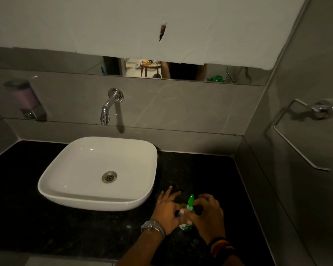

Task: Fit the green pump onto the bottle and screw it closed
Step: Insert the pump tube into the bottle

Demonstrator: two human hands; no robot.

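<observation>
A small bottle with a green and white label stands on the black counter, to the right of the sink. The green pump sits on its neck, nozzle pointing up and away. My left hand, with a metal watch on the wrist, holds the bottle's upper body from the left, its outer fingers spread. My right hand wraps around from the right, thumb and fingers at the pump's collar. Most of the bottle is hidden behind both hands.
A white basin sits on the counter at left under a chrome wall tap. A soap dispenser hangs on the left wall, a towel ring on the right wall. A mirror strip runs above the backsplash.
</observation>
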